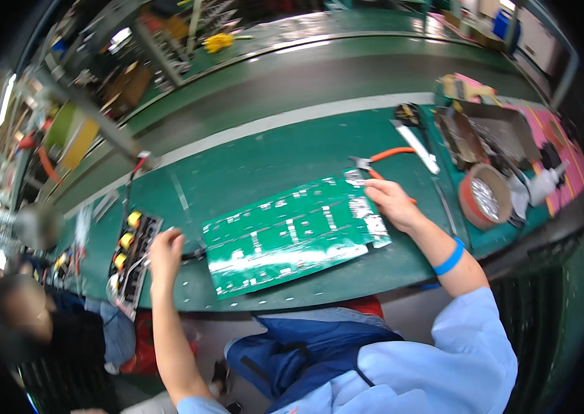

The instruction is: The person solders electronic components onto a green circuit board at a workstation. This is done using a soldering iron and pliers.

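Observation:
A large green circuit board [285,234], with silvery pads and lines, is tilted above the bench's near edge. My right hand [395,203] grips its upper right corner between thumb and fingers. To the left of the board, my left hand [166,255] has its fingers bent and pressed together. Whatever they may hold is hidden. Right beside that hand lies a dark board with yellow components [130,252] and wires. A short black object [194,255] shows between my left hand and the green board. Orange-handled cutters [392,153] lie just behind my right hand.
On the right stand an orange-rimmed bowl [485,196] of small metal parts, a cardboard tray [502,131] and a white bottle [546,183]. A white strip-like tool [416,146] lies near the cutters. Another person [50,317] sits at the left. A long conveyor [305,76] runs behind the bench.

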Motion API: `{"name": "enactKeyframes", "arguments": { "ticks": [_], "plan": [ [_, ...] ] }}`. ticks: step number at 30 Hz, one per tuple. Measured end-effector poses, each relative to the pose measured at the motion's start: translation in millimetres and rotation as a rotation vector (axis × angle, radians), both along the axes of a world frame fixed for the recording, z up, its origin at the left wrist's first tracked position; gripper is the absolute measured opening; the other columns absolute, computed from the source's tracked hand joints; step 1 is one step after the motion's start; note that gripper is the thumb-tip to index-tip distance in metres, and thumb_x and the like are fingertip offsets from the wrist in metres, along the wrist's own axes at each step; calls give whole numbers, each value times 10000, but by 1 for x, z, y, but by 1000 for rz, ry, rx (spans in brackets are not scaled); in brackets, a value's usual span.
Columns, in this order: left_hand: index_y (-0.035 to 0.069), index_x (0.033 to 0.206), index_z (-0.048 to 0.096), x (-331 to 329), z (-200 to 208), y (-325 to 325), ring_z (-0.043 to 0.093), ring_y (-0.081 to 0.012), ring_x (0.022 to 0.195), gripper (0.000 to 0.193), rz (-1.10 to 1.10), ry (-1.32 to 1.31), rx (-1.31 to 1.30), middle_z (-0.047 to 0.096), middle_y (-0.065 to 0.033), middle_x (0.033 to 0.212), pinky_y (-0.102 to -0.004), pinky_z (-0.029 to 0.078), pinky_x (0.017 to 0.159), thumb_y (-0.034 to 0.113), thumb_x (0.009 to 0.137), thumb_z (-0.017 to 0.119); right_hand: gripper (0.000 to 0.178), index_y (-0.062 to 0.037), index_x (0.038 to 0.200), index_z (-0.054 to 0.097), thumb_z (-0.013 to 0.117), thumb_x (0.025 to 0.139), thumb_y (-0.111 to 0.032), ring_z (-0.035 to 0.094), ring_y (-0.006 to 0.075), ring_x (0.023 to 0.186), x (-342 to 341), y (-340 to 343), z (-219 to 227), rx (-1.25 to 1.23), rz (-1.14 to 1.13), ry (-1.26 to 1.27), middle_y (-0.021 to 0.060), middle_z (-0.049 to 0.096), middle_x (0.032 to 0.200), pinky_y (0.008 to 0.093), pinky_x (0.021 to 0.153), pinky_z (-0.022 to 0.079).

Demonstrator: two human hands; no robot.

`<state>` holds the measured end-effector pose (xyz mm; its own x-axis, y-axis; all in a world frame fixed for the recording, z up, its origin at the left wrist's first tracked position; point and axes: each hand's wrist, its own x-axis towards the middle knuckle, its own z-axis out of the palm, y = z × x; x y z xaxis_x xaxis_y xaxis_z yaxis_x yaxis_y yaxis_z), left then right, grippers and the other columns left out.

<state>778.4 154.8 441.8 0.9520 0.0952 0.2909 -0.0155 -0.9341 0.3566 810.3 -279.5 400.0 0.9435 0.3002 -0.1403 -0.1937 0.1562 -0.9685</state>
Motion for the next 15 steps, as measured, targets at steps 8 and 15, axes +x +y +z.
{"name": "enactKeyframes", "arguments": {
  "ticks": [8, 15],
  "plan": [
    [74, 985, 513, 24, -22, -11, 556, -297, 887, 426, 223, 406, 106, 588, -157, 902, -384, 437, 752, 308, 657, 654, 260, -2, 1080, 490, 443, 862, -135, 552, 68, 766, -4, -5, -7, 31, -45, -20, 22, 578, 899, 198, 653, 452],
    [57, 915, 526, 30, -27, -34, 571, -295, 829, 303, 261, 325, 35, 599, -140, 813, -380, 440, 730, 142, 643, 631, 246, 1, 1065, 498, 442, 864, -129, 557, 68, 761, -2, -6, -10, 66, -29, -33, 26, 584, 908, 198, 658, 453]
  ]
}}
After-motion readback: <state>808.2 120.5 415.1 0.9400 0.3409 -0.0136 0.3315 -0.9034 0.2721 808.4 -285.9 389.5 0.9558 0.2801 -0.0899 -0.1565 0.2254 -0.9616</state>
